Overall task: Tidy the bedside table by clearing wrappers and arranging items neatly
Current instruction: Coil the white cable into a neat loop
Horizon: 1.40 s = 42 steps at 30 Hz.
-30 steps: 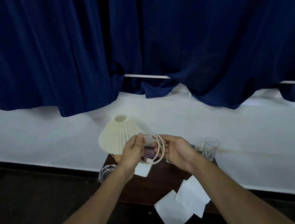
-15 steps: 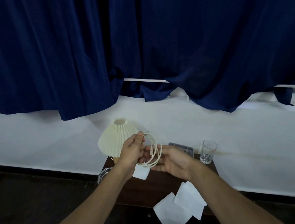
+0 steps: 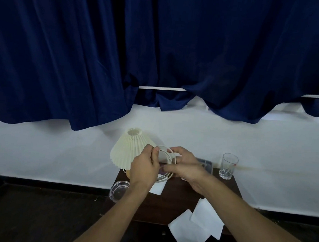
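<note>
Held a thin white cable (image 3: 172, 153), mid-coiling, above the far side of the dark wooden bedside table (image 3: 178, 191) beside the cream pleated lampshade (image 3: 128, 149), pinched in the left hand (image 3: 144, 167) and gripped in the right hand (image 3: 185, 166), close together; probably called next for laying it down neatly.

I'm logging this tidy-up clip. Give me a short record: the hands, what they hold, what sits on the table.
left hand: grips coiled white cable
right hand: grips the same cable, opposite side
lamp: pleated cream shade, back left of bedside table
glass: upright, back right corner
glass dish: clear, front left edge
white papers: front right, overhanging the edge
</note>
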Each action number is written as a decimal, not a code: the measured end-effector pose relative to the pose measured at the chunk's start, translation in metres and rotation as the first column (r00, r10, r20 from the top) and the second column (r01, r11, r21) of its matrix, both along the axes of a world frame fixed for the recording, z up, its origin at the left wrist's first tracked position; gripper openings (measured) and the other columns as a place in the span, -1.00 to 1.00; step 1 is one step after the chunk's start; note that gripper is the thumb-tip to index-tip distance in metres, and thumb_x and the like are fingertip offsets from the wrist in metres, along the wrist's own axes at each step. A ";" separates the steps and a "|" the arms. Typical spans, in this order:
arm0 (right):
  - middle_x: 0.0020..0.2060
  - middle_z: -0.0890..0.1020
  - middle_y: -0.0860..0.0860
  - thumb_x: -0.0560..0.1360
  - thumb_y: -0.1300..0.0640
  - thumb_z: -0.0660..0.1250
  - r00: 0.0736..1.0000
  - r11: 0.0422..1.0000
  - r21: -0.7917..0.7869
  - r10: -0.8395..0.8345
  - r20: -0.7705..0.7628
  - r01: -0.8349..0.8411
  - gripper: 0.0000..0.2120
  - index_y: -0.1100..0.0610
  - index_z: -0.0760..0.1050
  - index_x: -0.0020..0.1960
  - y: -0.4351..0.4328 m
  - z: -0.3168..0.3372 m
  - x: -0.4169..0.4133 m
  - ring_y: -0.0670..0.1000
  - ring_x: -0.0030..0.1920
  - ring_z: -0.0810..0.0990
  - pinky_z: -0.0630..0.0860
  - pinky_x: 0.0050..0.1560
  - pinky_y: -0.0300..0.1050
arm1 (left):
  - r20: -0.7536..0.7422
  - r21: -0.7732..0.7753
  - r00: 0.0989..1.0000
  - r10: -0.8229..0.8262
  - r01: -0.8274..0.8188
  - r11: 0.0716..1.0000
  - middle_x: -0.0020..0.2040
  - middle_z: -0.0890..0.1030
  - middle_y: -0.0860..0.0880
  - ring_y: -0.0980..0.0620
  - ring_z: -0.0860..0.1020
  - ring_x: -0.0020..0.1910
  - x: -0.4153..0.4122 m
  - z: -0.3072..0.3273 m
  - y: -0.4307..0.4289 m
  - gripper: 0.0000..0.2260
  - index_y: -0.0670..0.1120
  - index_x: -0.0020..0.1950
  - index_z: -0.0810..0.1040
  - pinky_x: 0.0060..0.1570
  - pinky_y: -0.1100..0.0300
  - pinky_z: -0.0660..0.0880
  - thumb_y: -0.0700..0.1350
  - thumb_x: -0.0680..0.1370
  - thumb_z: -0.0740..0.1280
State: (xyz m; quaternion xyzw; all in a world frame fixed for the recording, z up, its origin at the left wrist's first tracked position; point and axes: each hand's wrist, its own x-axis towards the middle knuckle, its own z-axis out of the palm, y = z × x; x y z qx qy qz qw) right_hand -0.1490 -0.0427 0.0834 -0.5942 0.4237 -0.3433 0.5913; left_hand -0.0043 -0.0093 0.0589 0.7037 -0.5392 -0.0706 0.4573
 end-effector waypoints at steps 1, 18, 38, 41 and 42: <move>-0.11 0.75 0.08 0.34 0.34 0.56 0.995 0.994 -0.105 -0.022 -0.097 0.012 -0.47 0.05 0.50 0.22 0.002 -0.001 0.002 -0.04 -0.17 0.72 0.65 -0.06 -0.08 | 0.022 0.009 1.000 0.015 -0.015 1.000 -0.38 0.51 0.04 -0.14 0.54 -0.32 0.000 -0.001 -0.001 -0.73 0.06 -0.15 0.35 -0.24 -0.03 0.55 0.14 0.69 0.09; 0.06 0.70 0.02 0.38 0.16 0.59 0.615 0.197 -0.934 -0.708 -0.346 -0.298 -0.82 0.09 0.65 -0.05 0.003 -0.036 -0.009 0.07 -0.21 0.71 0.54 -0.45 -0.13 | 0.150 0.040 0.984 0.098 -0.105 0.994 -0.23 0.63 -0.11 -0.23 0.60 -0.22 -0.001 0.000 0.006 -0.69 -0.07 -0.01 0.45 -0.25 -0.01 0.49 0.11 0.70 0.06; -0.15 0.67 0.13 0.66 0.22 0.24 0.766 0.928 0.364 -0.178 0.618 -0.078 -0.83 0.17 0.49 0.23 0.009 -0.009 0.007 0.02 -0.31 0.63 0.62 -0.28 -0.12 | -0.708 -0.203 0.641 -0.296 0.216 0.955 -0.49 0.33 0.12 0.19 0.30 -0.53 -0.005 0.025 0.014 -0.70 -0.17 -0.02 0.56 -0.47 0.24 0.31 0.02 0.70 0.20; -0.19 0.66 0.10 0.68 0.21 0.18 0.860 0.946 0.325 -0.164 0.482 -0.003 -0.76 0.22 0.51 0.30 0.003 -0.015 0.008 0.00 -0.34 0.59 0.52 -0.31 -0.12 | -0.490 -0.190 0.826 -0.280 0.213 0.958 -0.44 0.49 0.15 0.18 0.44 -0.46 -0.003 0.019 0.012 -0.71 -0.09 -0.04 0.56 -0.40 0.20 0.42 0.06 0.70 0.19; -0.23 0.64 0.08 0.68 0.23 0.16 0.883 0.949 0.315 -0.165 0.438 0.021 -0.74 0.24 0.52 0.29 0.002 -0.017 0.009 -0.01 -0.37 0.56 0.46 -0.35 -0.12 | -0.357 -0.159 0.902 -0.244 0.198 0.967 -0.37 0.55 0.13 0.12 0.51 -0.40 -0.001 0.014 0.010 -0.71 -0.04 -0.03 0.57 -0.34 0.11 0.49 0.09 0.70 0.17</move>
